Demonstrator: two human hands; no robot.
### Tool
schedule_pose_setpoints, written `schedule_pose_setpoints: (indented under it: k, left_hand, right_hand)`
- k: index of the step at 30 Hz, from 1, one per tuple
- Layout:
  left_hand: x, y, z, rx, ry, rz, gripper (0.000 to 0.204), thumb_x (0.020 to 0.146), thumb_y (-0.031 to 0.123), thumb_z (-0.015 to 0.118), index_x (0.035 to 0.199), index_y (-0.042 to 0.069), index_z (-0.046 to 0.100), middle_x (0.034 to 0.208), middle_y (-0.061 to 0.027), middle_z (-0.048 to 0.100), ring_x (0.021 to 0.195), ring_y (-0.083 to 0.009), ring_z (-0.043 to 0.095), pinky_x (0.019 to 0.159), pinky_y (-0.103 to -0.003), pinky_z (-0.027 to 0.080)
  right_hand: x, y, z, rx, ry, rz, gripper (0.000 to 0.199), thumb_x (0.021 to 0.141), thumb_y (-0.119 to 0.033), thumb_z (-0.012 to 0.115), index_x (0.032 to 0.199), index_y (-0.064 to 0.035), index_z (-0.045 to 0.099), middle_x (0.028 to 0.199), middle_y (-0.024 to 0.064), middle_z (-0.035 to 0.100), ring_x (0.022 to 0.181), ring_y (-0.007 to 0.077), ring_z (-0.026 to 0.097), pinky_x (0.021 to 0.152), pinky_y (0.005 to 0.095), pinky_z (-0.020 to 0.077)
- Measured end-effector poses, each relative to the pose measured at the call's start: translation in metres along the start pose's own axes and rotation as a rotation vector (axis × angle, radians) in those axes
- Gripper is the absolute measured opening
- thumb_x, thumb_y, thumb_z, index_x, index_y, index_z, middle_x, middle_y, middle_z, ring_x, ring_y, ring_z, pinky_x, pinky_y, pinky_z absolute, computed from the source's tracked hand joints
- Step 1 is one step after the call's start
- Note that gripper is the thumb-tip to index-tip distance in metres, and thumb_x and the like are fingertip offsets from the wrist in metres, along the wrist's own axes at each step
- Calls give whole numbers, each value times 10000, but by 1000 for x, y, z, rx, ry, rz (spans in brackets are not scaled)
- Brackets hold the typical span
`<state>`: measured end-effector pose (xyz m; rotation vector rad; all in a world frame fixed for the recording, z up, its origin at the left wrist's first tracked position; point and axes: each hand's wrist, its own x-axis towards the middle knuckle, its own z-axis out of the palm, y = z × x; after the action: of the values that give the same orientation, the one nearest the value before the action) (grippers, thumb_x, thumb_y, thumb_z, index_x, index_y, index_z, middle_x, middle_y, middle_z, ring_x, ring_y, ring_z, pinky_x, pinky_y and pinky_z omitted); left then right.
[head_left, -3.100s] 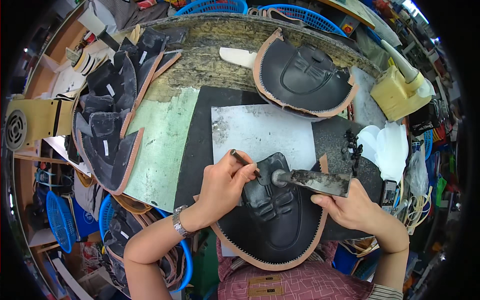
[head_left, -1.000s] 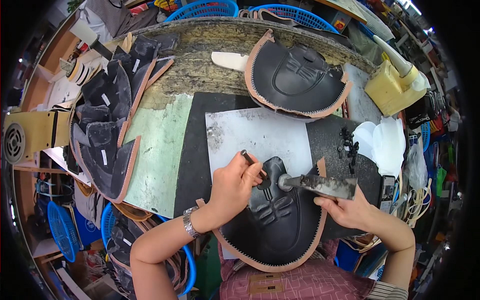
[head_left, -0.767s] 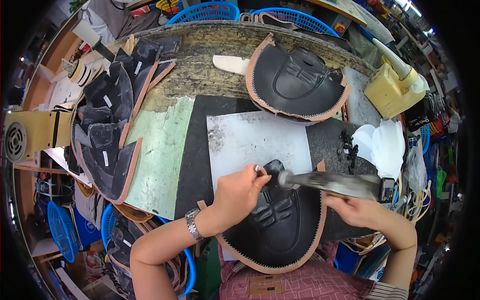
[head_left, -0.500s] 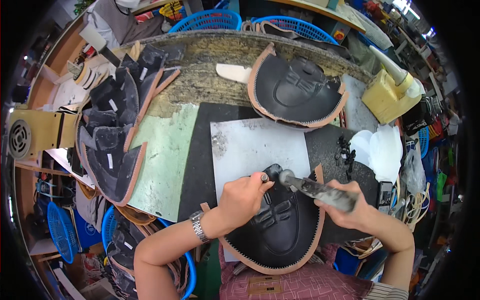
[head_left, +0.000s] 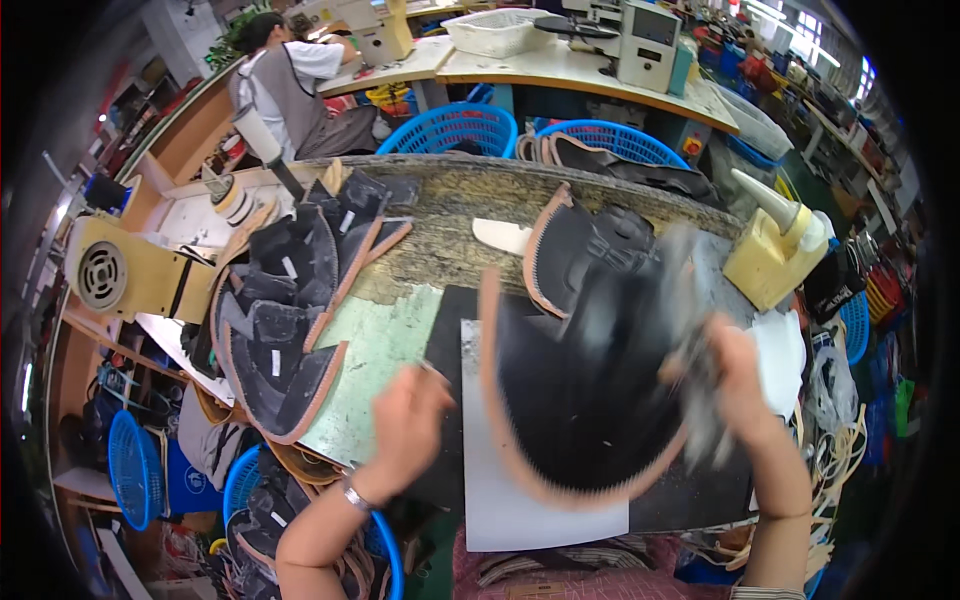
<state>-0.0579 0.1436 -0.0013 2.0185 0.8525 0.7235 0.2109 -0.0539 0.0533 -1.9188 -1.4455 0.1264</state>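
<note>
A black shoe upper (head_left: 570, 410) with a toothed tan edge is smeared by motion above the white sheet (head_left: 490, 500) in front of me. My right hand (head_left: 735, 385) is at its right side, closed round a blurred grey hammer (head_left: 690, 350); whether it also grips the upper I cannot tell. To the left, apart from the upper, my left hand (head_left: 408, 420) is closed on a slim metal punch (head_left: 430, 370), of which little shows. Another black upper (head_left: 560, 240) lies behind, partly covered by the moving one.
Overlapping black uppers (head_left: 285, 335) lie on the left of the bench. A yellow container with a cone-shaped spout (head_left: 775, 260) stands at the right. Blue baskets (head_left: 450, 130) are beyond the back edge. A co-worker (head_left: 290, 90) sits at the far left.
The upper has left its place near my lap and moved forward and up. My left hand has drawn away to the left; the right hand has risen with the hammer. My view tilts higher.
</note>
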Motion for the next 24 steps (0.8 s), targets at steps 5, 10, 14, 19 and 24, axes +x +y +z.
schedule_pose_setpoints:
  k: [5,10,14,19,24]
  left_hand:
    - [-50,35,112,-95,-726,835,127,847,146,520,852,19,516,915,-153,565,939,-296,542,849,-429,426]
    - [-42,23,151,6,-961,885,170,892,193,469,884,24,486,1028,-149,547,1116,-280,454,1037,-470,258]
    - [-40,-3,101,111,-1021,968,170,890,201,477,853,35,484,1071,-144,548,1135,-267,458,1037,-533,245]
    - [-13,-37,34,279,-982,984,115,837,153,530,846,52,476,1106,-132,545,1155,-260,472,1029,-554,253]
    - [29,-69,-23,461,-895,1015,202,693,88,630,757,55,441,1063,-152,557,1097,-329,505,1001,-533,313]
  right_hand:
    - [115,80,4,-46,209,207,297,710,-184,705,800,22,511,709,144,552,648,211,514,617,342,419]
    - [108,125,57,-569,40,353,408,677,-370,727,853,-30,586,925,154,561,861,353,574,721,424,452]
    - [85,96,26,-409,205,258,325,713,-277,710,866,-26,571,924,140,549,836,336,573,689,427,442]
    - [21,85,-46,-318,136,192,271,676,-187,736,835,-33,578,774,133,565,772,318,577,638,368,438]
    - [-43,116,-112,-518,-5,348,254,688,-244,727,801,-49,612,694,142,607,672,322,591,582,393,443]
